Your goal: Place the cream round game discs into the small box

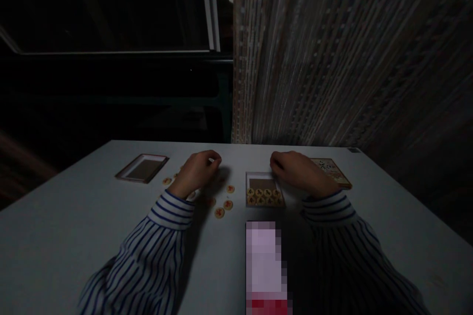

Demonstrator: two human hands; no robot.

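Observation:
My left hand [197, 172] hovers above loose xiangqi pieces, its fingers curled towards the thumb; whatever they may hold is hidden. Round pale wooden pieces with red characters lie scattered below and beside it, among them one piece [219, 212] near the front and another piece [230, 189] to its right. An open shallow box [247, 184] stands between my hands, two rows of pieces [263, 197] filling its near half. My right hand [295, 170] is closed by the box's far right corner, its fingertips turned out of sight.
An open box lid or tray [142, 168] lies on the white table [111, 216] at the left. Behind my right hand is a printed card or booklet [332, 171]. A pixelated, phone-shaped object [262, 261] lies in front. A string curtain [295, 59] hangs beyond the table.

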